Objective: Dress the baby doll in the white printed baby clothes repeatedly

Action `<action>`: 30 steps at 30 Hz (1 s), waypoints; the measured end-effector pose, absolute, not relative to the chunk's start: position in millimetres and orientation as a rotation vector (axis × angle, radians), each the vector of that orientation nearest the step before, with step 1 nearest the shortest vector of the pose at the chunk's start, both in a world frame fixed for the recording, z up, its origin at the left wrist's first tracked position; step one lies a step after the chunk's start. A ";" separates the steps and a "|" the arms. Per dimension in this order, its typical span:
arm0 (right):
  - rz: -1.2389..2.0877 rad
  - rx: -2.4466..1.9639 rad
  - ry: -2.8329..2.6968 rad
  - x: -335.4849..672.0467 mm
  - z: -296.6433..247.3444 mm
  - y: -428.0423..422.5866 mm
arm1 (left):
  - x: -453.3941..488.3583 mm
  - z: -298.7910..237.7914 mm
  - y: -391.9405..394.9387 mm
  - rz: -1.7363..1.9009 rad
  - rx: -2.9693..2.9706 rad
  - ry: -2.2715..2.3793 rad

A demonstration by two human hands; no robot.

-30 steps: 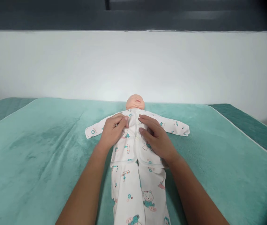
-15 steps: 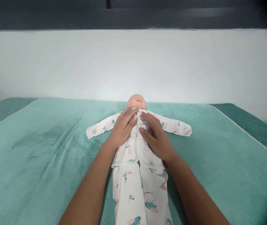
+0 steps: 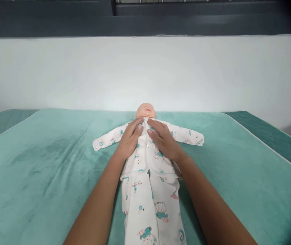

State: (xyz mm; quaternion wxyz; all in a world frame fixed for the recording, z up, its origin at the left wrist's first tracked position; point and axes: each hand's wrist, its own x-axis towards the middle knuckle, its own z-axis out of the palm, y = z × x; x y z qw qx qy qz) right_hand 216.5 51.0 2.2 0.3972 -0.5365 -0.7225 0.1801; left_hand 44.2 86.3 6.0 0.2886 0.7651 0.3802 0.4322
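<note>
Doll (image 3: 146, 111) in a white printed shirt (image 3: 147, 159) is lying face up in the middle of the frame, head toward the top, with both hands pressing on its chest. The left hand (image 3: 130, 140) is lying flat, fingers stretched out and close together, tips just under the collar, gripping nothing. The right hand (image 3: 164, 142) is lying flat beside it, fingers likewise extended. The shirt's sleeves are spreading out to left and right. Matching trousers (image 3: 152, 207) are running down to the bottom edge between the forearms. All of it is resting on a teal blanket (image 3: 45, 163). A darker green cover (image 3: 270, 136) is showing at the right, and a white wall (image 3: 145, 71) is rising behind.
</note>
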 end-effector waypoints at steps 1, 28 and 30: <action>0.469 -1.350 -1.823 217.3 -0.4 51.2 | 43.7 4.1 85.9 1.153 2.033 1.013; 0.335 -1.482 -1.600 240.6 -58.3 -83.4 | -29.8 -55.9 -58.7 1.089 2.271 1.522; 0.329 -1.488 -1.599 244.7 -59.5 -92.3 | -34.8 -57.4 -64.1 1.096 2.266 1.488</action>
